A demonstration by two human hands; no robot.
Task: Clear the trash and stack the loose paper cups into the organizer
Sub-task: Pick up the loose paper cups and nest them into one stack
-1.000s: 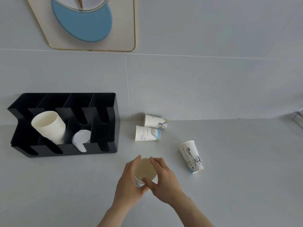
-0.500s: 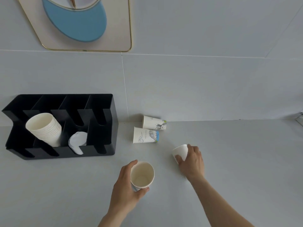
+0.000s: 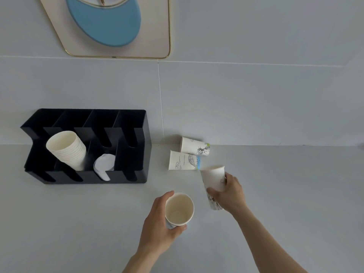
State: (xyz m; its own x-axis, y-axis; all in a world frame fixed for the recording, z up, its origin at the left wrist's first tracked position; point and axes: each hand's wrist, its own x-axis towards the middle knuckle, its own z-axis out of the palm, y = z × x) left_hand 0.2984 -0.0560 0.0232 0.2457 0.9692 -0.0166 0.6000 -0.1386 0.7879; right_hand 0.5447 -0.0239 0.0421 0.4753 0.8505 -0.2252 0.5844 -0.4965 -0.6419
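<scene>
Right hand [image 3: 230,196] grips a white cup [image 3: 213,179] (sketch-printed, tilted).

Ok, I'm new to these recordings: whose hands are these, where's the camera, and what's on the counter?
There is no machine here. A person wears a camera on the head, looking down at their own bare hands. The left hand holds an upright paper cup; the right hand grips a printed cup. Two more printed cups lie on their sides on the grey counter near the wall. The black organizer holds a stack of cups and white lids.
</scene>
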